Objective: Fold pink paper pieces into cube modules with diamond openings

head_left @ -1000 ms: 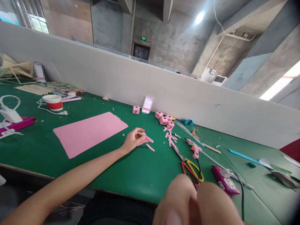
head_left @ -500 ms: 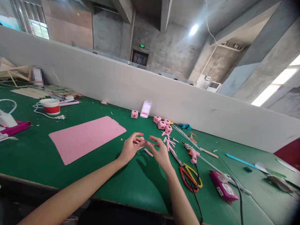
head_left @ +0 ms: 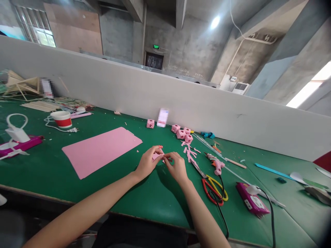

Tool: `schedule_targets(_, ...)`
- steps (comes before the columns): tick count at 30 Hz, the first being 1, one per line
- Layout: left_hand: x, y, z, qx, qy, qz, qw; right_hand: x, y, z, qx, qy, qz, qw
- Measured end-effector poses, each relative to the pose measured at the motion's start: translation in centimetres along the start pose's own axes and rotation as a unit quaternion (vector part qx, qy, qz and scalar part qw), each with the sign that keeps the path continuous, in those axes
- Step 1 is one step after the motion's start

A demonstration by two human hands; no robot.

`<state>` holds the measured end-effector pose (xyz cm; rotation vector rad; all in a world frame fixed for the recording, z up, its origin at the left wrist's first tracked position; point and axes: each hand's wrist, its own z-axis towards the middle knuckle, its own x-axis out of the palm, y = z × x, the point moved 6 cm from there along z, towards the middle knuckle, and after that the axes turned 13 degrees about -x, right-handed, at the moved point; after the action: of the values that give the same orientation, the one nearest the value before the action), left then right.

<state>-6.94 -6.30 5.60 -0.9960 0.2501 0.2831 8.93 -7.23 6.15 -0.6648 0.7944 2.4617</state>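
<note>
Between the fingers and thumb of my left hand (head_left: 148, 164) is a small piece of pink paper (head_left: 156, 156), partly hidden by the fingers. My right hand (head_left: 177, 167) is closed in a pinch at the right edge of that piece, its fingertips meeting those of my left. Both hands are just above the green tabletop (head_left: 144, 203). To their left lies a large sheet of pink paper (head_left: 103, 150), flat on the table. Pink paper strips (head_left: 190, 155) are scattered just right of my right hand, near scissors (head_left: 213, 189) with red and yellow handles.
Several folded pink paper shapes (head_left: 181, 133) stand by the grey partition (head_left: 124, 89). A pink glue gun (head_left: 218, 166) and a purple power strip (head_left: 252, 199) with a cord are on the right. A red-and-white cup (head_left: 62, 120) and another power strip (head_left: 33, 142) stand left.
My right hand's fingers have closed from a looser spread into a pinch at the paper's edge. A pink strip that lay below the hands no longer shows there. The view has shifted slightly.
</note>
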Motion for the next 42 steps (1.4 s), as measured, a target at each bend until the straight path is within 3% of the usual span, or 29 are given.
schedule_targets(18,0.0,0.2,0.2,0.077,-0.016,0.098,0.992,0.3,0.6,0.4,-0.04,-0.008,-0.054,0.998)
schedule_targets(34,0.0,-0.8,0.2,0.095,-0.027,0.109,0.989,-2.1,-1.4,0.6,0.015,-0.06,-0.115,0.991)
schedule_targets(42,0.1,-0.9,0.3,0.091,-0.031,0.11,0.989,-2.1,-1.4,0.6,0.021,-0.068,-0.134,0.988)
